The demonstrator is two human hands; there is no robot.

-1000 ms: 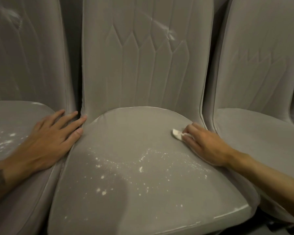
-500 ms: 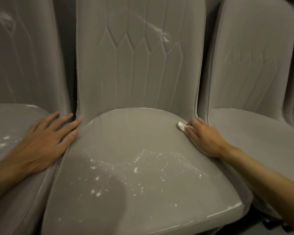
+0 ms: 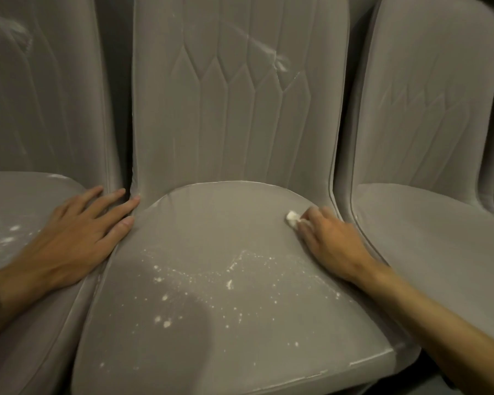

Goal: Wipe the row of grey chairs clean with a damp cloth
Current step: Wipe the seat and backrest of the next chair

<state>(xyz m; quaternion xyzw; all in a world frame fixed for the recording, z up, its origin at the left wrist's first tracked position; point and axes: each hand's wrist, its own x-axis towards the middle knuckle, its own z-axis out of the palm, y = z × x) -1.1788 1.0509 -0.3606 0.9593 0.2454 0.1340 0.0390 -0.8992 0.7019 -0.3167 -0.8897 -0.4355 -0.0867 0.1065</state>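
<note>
White cloth (image 3: 292, 216), one; hands (image 3: 77, 238) (image 3: 331, 243), two.

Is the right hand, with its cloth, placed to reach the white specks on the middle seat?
Likely yes: right hand and cloth rest on that seat, with nothing between them and the specks.

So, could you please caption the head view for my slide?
Right hand holds a white cloth against the speckled middle seat; left hand rests flat at its edge.
</note>
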